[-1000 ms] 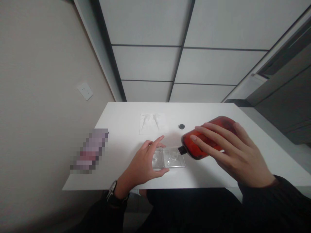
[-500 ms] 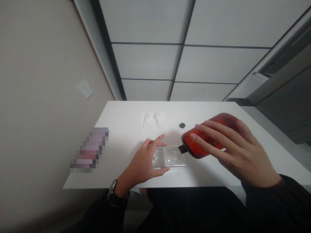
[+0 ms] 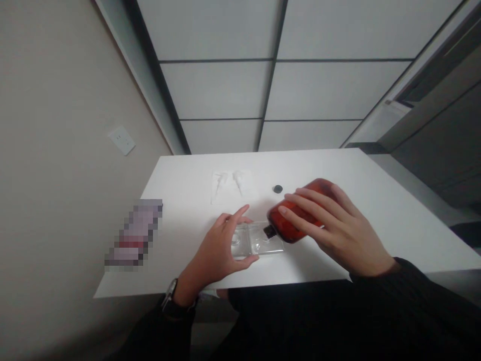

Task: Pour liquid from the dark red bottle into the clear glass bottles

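Red bottle (image 3: pixel 295 215) | axis tilted, nozzle (image 3: pixel 269 231) down-left over clear case (image 3: pixel 259 240) | right hand (image 3: pixel 338 235) gripping | left hand (image 3: pixel 216 248) wide

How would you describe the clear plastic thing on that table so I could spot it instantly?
Find the white table, then look near its edge closest to the person. A flat, see-through plastic tray with round hollows lies there, cupped by the left hand. Nothing else nearby is see-through and flat, and the black tip of the red bottle in the right hand points at it.
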Demonstrator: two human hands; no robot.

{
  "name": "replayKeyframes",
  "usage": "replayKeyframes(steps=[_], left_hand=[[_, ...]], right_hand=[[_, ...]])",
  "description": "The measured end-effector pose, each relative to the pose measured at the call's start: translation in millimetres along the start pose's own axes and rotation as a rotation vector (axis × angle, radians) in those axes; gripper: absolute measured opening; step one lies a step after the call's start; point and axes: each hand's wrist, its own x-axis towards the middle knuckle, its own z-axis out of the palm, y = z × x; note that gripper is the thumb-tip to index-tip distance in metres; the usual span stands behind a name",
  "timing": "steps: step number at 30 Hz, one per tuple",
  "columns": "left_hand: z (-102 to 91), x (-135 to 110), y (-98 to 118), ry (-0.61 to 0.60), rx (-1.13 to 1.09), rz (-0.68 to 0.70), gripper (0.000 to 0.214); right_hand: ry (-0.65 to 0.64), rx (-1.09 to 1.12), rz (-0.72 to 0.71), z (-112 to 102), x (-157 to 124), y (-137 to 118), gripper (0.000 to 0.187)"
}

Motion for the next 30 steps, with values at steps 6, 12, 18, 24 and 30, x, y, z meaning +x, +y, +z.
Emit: replayKeyframes(steps=[6,12,18,24,30], left_hand=[[1.1,1,-3,0.012,0.023,0.023,0.108],[-2.8,-2,-14,0.068,0.004,0.093,0.109],[-12.4,-29,-39,0.263,-0.179,0.021,0.111],[2.6,-54,-54,0.147,-0.138,-0.133,0.103],[8.6,-49,-52,0.144,-0.018,-0.158,0.069]], right_hand=[[0.002,0.075,0.17,11,-10,-13,0.053],[0.142,0.329,0.514,34,-28,-33,0.057],[0.346,0.58,0.925,55,-45,-51,0.074],[0.281,0.722,1.115,61,-46,-62,0.084],[0.172,0.841,1.134,66,-40,-76,0.065]])
